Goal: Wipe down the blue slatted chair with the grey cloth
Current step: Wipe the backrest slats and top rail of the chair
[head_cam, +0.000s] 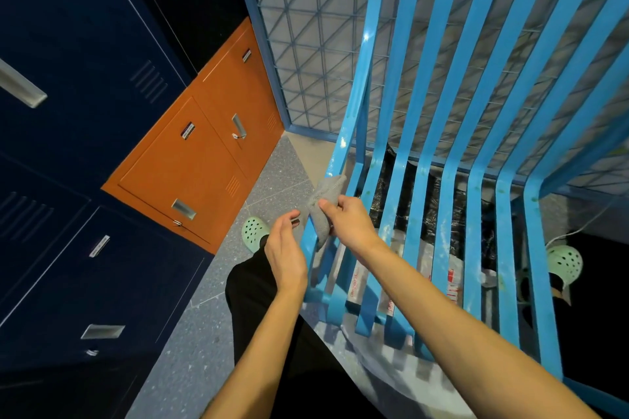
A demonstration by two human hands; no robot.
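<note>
My right hand [350,223] pinches grey cloth [323,206], folded into pad so flat face meets metal. Cloth hangs at chair's left edge, touching outer frame where seat bends up into back. My left hand [286,248] open, fingers loose, just beside cloth, likely ready to refold it. Blue slatted chair [452,119] shows pale smudges on slats; wiping looks barely begun.

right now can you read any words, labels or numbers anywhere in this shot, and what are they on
No text here can be read.
Orange locker label: too small and blurred.
Second orange locker label: blurred.
Dark blue locker label: blurred.
Red print on the white packaging under the chair: too blurred.
</note>
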